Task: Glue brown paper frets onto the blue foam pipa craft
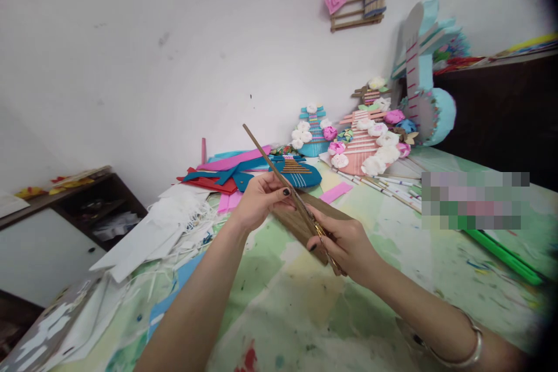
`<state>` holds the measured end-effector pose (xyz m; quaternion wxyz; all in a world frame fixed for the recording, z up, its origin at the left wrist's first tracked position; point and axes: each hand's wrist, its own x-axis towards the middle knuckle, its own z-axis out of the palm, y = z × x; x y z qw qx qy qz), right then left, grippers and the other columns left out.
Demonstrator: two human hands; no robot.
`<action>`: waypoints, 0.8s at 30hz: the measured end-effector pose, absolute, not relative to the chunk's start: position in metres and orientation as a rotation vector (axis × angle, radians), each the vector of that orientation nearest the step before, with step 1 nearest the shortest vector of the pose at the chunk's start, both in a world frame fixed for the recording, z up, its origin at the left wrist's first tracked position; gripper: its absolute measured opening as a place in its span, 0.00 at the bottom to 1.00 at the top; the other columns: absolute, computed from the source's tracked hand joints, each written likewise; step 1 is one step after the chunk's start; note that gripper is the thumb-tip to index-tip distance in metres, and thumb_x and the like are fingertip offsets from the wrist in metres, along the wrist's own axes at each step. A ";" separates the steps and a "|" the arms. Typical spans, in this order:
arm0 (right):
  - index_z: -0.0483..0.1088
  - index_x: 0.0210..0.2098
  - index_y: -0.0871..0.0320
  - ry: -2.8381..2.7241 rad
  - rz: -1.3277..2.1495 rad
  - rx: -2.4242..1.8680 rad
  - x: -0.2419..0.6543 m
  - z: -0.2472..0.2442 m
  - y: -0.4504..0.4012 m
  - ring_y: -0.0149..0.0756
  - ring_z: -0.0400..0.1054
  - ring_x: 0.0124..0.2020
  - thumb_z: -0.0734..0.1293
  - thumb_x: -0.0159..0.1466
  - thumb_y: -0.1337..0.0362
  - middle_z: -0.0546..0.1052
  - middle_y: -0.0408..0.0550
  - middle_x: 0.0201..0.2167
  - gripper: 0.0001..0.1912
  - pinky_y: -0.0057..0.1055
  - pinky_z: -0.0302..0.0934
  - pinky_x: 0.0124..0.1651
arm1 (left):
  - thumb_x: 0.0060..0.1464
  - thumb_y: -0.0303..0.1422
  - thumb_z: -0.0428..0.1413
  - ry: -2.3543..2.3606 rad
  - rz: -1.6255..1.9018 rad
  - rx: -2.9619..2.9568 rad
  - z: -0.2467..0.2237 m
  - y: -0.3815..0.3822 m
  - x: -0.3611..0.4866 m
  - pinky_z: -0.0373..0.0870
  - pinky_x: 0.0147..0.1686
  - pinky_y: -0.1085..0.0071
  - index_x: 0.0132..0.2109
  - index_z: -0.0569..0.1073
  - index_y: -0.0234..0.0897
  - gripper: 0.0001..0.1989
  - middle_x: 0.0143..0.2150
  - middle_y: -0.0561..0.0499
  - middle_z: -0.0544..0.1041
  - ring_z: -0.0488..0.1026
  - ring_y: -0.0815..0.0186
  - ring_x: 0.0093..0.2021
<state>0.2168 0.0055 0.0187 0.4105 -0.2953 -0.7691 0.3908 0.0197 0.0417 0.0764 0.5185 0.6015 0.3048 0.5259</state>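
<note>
Trimming, seemingly: pinches brown strip (260, 149) in left hand (263, 200), grips apparent scissors (320, 228) in right hand (350, 242), short of far edge of table (279, 302); needs steady guiding next.

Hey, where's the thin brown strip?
In the head view, the thin brown strip is near the middle, held by the left hand above the patterned table.

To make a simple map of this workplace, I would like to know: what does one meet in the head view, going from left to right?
White cabinet door → white sheets → the person's left hand → right hand → pale-blue guitar-shaped piece → long green object.
</note>
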 end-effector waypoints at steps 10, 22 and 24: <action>0.66 0.57 0.62 -1.879 0.848 -0.709 0.220 0.025 0.005 0.25 0.56 0.16 0.63 0.61 0.57 0.73 0.42 0.21 0.27 0.22 0.51 0.17 | 0.43 0.29 0.66 0.692 1.266 1.437 0.076 0.043 0.020 0.76 0.24 0.75 0.34 0.74 0.30 0.11 0.26 0.51 0.76 0.76 0.68 0.24; 0.69 0.54 0.56 -1.949 0.742 -0.808 0.215 0.022 0.006 0.25 0.57 0.16 0.62 0.55 0.73 0.72 0.35 0.17 0.26 0.20 0.52 0.20 | 0.41 0.32 0.67 0.784 1.216 1.495 0.075 0.042 0.022 0.75 0.24 0.73 0.33 0.73 0.30 0.14 0.26 0.49 0.77 0.75 0.67 0.22; 0.68 0.55 0.55 -1.940 0.787 -0.802 0.215 0.022 0.006 0.25 0.57 0.16 0.62 0.55 0.74 0.74 0.35 0.19 0.28 0.20 0.53 0.20 | 0.41 0.32 0.67 0.784 1.215 1.495 0.075 0.043 0.021 0.76 0.24 0.72 0.33 0.73 0.30 0.14 0.26 0.49 0.77 0.75 0.66 0.22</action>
